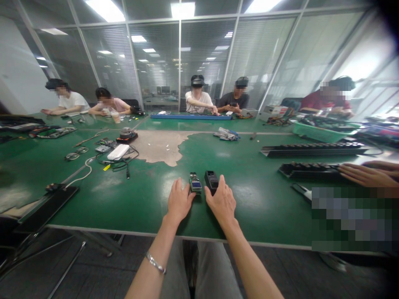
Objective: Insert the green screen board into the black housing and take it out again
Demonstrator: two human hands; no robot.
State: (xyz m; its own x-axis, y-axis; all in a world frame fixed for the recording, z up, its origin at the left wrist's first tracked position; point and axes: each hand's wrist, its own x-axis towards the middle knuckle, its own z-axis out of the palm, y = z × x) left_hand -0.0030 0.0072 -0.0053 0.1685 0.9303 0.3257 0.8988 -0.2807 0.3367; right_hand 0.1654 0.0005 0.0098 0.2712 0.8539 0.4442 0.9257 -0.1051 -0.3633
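Note:
On the green table in front of me lies a small green circuit board with a dark blue screen (195, 184). Just to its right is a black plastic casing (211, 179), lying lengthwise away from me. My left hand (179, 199) is at the board's left side, its thumb by the board's lower edge and its fingers apart. My right hand (222, 200) rests at the casing's near right side, thumb and fingers spread around its near end. A gap separates the board from the casing.
A white box with black cables (118, 152) lies at the left. Two black slotted rails (311, 150) (307, 170) are at the right, where another person's hands (369, 173) reach in. A green basket (326, 131) stands behind. Several people sit across the table (199, 149).

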